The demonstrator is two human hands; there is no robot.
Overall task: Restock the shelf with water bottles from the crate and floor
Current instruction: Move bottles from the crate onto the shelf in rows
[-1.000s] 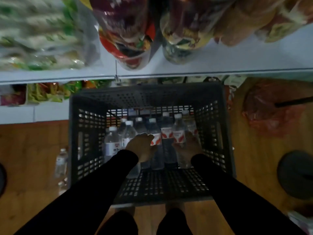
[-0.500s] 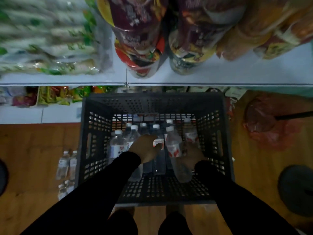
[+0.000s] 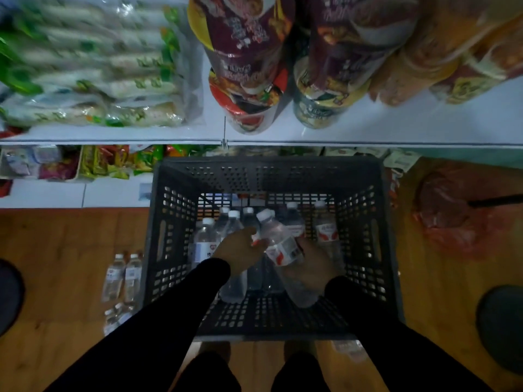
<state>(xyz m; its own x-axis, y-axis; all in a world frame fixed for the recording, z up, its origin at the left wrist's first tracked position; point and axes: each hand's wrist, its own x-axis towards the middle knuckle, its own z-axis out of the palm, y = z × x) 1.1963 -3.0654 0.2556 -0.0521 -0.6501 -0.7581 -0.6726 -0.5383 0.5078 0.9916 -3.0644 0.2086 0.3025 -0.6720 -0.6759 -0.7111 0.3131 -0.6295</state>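
the white shelf [image 3: 396, 128] runs above a wooden floor [image 3: 56, 236], the dark crate [image 3: 271, 174] between. lift straight up — clear the crate wall. right hand [image 3: 311, 267] curls round a tilted water bottle [image 3: 283, 244]; left hand [image 3: 240, 250] curls on another's top. spare bottles [image 3: 124, 275] lie on the floor, left of the crate.

Wooden floor [image 3: 56, 278] and white shelf [image 3: 396, 125]
We see the dark crate [image 3: 268, 321] standing on the floor, loose water bottles [image 3: 124, 275] lying just left of it; packaged goods [image 3: 93, 72] fill the shelf.
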